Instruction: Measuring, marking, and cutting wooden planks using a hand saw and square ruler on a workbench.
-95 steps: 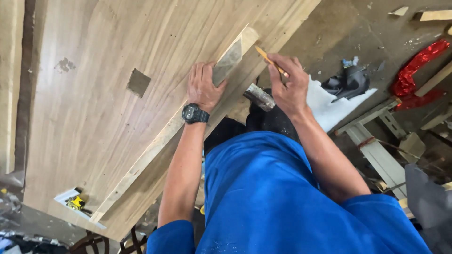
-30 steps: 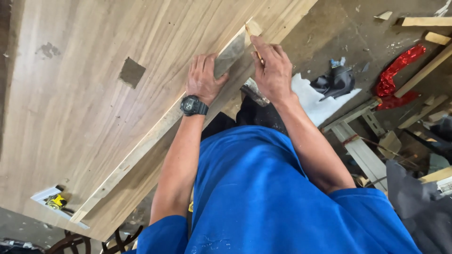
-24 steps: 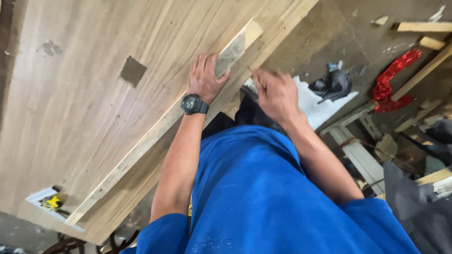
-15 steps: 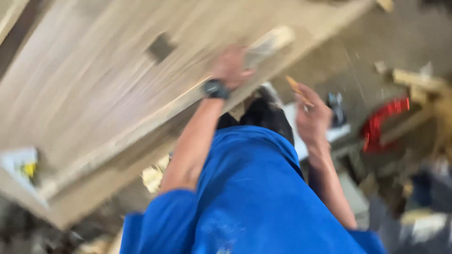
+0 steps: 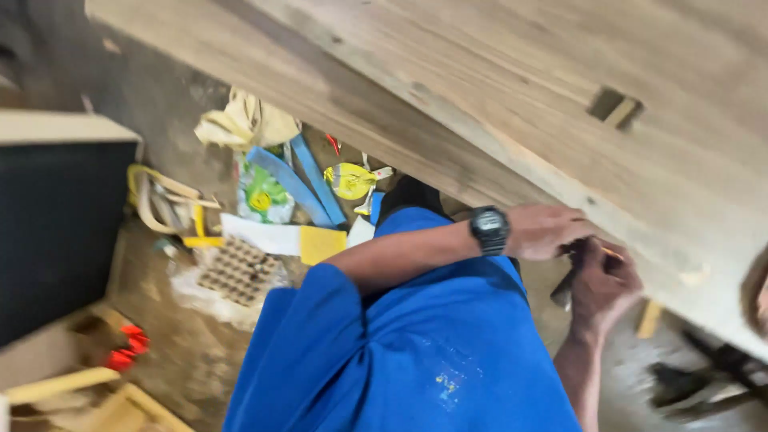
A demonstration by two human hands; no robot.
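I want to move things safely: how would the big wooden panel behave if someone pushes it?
The wooden panel is broad and thick-edged, so probably stiff and heavy. Its flat shape should slide, not roll. The left hand rests at its edge.

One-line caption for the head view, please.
Left hand and right hand, holding a pencil, meet at the edge of a big wooden panel.

Left hand (image 5: 546, 230) curled, touching clenched right hand (image 5: 602, 282).

You work with 2 hands, left (image 5: 542, 230) and right (image 5: 604, 282), wearing 1 black wristwatch (image 5: 490, 230), beside 1 wooden panel (image 5: 512, 88) with 1 square notch (image 5: 613, 106).
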